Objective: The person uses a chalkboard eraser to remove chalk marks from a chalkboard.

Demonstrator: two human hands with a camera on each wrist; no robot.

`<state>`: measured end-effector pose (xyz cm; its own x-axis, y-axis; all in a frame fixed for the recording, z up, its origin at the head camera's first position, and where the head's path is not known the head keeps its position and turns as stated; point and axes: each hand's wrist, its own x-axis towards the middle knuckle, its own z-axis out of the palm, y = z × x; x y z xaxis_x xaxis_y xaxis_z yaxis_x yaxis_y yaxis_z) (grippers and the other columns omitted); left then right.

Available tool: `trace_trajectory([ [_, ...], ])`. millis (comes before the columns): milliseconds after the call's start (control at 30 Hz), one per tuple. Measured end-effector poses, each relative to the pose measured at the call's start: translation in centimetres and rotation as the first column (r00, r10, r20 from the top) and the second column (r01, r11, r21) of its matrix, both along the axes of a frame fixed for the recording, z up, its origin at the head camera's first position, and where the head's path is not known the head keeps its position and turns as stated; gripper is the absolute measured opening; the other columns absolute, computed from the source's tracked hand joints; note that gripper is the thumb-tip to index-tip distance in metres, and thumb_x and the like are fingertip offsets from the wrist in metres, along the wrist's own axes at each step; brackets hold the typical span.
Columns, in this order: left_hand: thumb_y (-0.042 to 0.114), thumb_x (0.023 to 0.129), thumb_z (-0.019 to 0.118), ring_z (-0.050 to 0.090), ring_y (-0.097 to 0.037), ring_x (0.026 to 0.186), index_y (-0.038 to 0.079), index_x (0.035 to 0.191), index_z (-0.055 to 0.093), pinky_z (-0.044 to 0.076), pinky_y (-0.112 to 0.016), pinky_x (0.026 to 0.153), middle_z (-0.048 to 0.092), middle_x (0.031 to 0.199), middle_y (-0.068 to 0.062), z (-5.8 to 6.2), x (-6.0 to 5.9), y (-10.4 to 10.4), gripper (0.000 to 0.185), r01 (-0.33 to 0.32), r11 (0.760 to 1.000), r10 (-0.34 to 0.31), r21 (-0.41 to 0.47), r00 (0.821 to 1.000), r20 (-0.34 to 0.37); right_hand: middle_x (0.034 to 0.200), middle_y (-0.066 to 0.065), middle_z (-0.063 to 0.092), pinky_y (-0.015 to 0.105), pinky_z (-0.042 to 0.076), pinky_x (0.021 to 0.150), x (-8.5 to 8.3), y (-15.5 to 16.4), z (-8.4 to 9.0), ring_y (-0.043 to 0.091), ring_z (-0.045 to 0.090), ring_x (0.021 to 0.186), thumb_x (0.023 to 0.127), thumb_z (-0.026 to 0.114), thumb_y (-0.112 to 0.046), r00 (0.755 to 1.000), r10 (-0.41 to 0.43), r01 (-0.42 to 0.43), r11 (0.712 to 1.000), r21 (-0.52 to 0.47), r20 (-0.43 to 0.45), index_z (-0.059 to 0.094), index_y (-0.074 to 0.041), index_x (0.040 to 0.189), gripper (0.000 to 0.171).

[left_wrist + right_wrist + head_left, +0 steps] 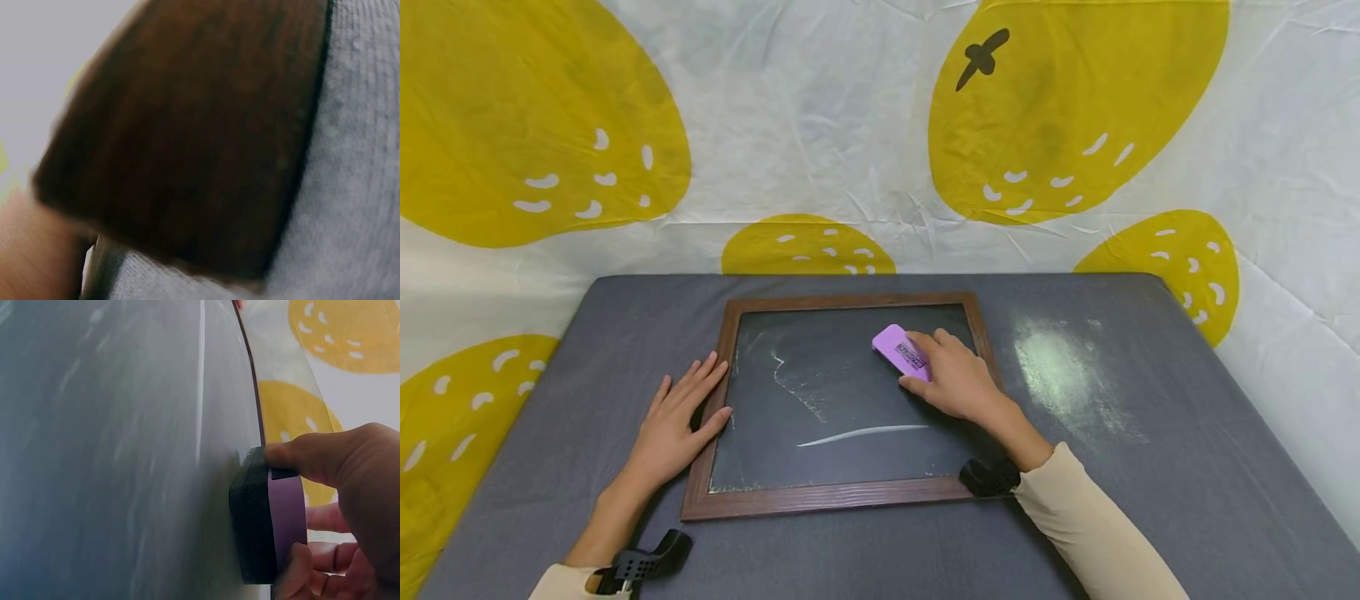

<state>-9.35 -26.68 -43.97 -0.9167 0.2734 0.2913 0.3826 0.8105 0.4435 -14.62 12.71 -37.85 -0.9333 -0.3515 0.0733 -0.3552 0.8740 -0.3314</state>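
Note:
A chalkboard (835,400) in a brown wooden frame (820,497) lies flat on the grey table (1150,500). Chalk smears and one long white line (861,432) mark its dark surface. My right hand (951,377) grips a purple eraser (901,351) and presses its black felt side (250,519) onto the board's upper right part. My left hand (677,421) lies flat with straight fingers on the frame's left edge. In the left wrist view only the blurred brown frame (187,137) and grey cloth show.
A patch of white chalk dust (1067,371) lies on the grey table right of the board. A white sheet with large yellow shapes (1060,108) hangs behind and around the table. Black wrist mounts (647,562) sit on both forearms.

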Motion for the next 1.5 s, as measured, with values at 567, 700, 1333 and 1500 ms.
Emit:
trace_trajectory([
  [567,0.031,0.093,0.063,0.026,-0.034,0.14,0.016,0.15,0.036,0.006,-0.055,0.113,0.03,0.154,-0.01,-0.3,0.3,0.4,0.065,-0.001,1.0,0.001,0.004,1.0,-0.006,0.09,0.012,0.054,0.04,0.045,0.05,1.5,2.3,-0.6,0.023,0.052,0.07,0.082,0.074,-0.038,0.993,-0.106,0.105,0.994,-0.015,-0.048,0.051,-0.003,0.135,0.068],
  [700,0.03,0.092,0.065,0.026,-0.034,0.14,0.015,0.15,0.036,0.005,-0.055,0.113,0.031,0.153,-0.012,-0.1,0.3,0.2,0.066,0.001,1.0,-0.001,0.005,1.0,-0.022,0.092,0.012,0.054,0.041,0.045,0.055,1.5,2.0,-0.8,0.024,0.052,0.072,0.08,0.075,-0.036,0.993,-0.104,0.1,0.993,-0.07,-0.05,0.053,-0.001,0.133,0.067],
  [1333,0.031,0.091,0.066,0.027,-0.033,0.14,0.016,0.149,0.038,0.006,-0.056,0.113,0.032,0.153,-0.01,-0.3,-0.1,0.3,0.067,-0.001,1.0,0.002,0.013,0.999,-0.035,0.101,0.013,0.057,0.041,0.051,0.062,0.8,-4.9,-0.8,0.024,0.055,0.079,0.083,0.071,-0.039,0.999,0.001,-0.003,0.999,-0.045,-0.038,0.052,0.0,0.132,0.066],
  [1500,0.031,0.091,0.066,0.026,-0.033,0.14,0.016,0.149,0.037,0.006,-0.055,0.113,0.032,0.153,-0.011,-0.2,-0.1,0.3,0.066,-0.001,1.0,0.002,0.011,0.999,-0.036,0.105,0.013,0.058,0.041,0.05,0.065,0.7,-6.5,-0.8,0.023,0.056,0.082,0.083,0.071,-0.04,1.0,0.023,-0.024,0.998,-0.066,-0.011,0.052,0.0,0.133,0.066],
])
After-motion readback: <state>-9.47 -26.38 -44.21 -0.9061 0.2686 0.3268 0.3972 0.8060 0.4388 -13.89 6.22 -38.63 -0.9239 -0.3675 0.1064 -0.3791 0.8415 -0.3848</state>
